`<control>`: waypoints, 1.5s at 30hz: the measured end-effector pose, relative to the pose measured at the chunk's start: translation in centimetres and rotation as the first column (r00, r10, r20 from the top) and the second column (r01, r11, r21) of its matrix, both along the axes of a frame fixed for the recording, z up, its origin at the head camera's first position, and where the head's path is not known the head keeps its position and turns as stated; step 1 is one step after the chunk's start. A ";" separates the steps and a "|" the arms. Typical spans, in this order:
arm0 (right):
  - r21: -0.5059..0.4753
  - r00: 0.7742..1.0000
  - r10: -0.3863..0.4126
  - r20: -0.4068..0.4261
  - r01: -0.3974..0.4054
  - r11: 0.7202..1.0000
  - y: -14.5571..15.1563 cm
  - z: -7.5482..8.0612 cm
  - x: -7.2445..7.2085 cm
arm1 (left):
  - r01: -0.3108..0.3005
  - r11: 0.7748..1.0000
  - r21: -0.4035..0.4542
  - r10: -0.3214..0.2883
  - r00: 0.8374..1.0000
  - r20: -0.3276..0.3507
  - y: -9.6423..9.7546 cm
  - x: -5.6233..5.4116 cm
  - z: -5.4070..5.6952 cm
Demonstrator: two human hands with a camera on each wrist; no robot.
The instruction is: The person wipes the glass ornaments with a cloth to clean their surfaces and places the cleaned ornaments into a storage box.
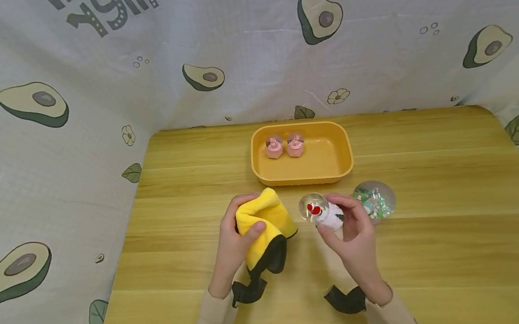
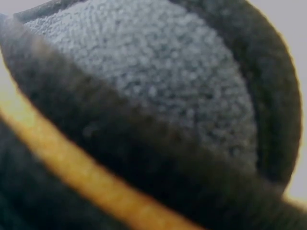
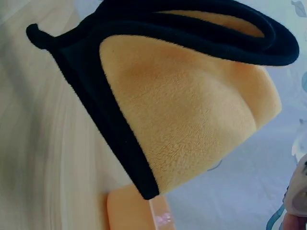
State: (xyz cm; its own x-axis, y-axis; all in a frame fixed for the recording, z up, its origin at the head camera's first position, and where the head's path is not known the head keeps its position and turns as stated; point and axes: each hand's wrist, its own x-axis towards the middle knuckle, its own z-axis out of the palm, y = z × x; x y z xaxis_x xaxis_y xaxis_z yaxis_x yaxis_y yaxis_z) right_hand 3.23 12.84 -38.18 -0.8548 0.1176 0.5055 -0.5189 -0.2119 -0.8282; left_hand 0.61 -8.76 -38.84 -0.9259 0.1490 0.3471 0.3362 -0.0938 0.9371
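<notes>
In the head view my left hand point(image 1: 236, 239) grips a folded yellow cloth point(image 1: 266, 220) with dark edging, the thumb lying over the front. The cloth's grey underside point(image 2: 168, 72) and dark border fill the left wrist view. My right hand point(image 1: 357, 239) pinches a small snow globe point(image 1: 328, 217) by its white base, between thumb and fingers. The globe is tilted with its clear dome toward the cloth, and a red figure shows inside. Cloth and globe are apart. The right wrist view shows the cloth point(image 3: 192, 110) large, with the globe's white base point(image 3: 298, 187) at the right edge.
A yellow-orange tray point(image 1: 305, 181) stands beyond the hands, with two small pink globes point(image 1: 274, 147) in its left half. Just beyond my right hand lies a larger clear globe point(image 1: 375, 201) with green and white bits. A patterned curtain point(image 1: 250, 40) hangs behind the wooden table point(image 1: 442, 248).
</notes>
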 end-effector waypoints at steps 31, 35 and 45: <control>0.152 0.975 0.110 -0.194 -0.081 0.985 -1.3 0.5 -0.7 | 0.044 0.997 0.064 -0.047 0.998 0.036 3.1 0.4 1.0; 0.210 0.978 0.067 -0.197 -0.025 0.977 -1.1 0.2 -0.9 | 0.125 0.989 0.082 -0.131 0.989 0.066 3.4 0.7 1.2; 0.204 0.998 0.049 -0.029 -0.042 0.978 -0.7 0.2 -0.4 | 0.310 0.951 -0.007 -0.308 0.946 0.101 2.6 0.9 1.5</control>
State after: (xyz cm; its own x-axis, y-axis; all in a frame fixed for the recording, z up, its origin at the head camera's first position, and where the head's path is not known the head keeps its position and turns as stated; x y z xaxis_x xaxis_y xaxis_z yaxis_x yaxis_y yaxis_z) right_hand 2.78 12.14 -37.98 -0.8387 -0.0296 0.5438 -0.5412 -0.0647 -0.8384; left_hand 1.53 -6.16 -37.37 -0.8624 0.4398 0.2508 0.2012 -0.1567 0.9669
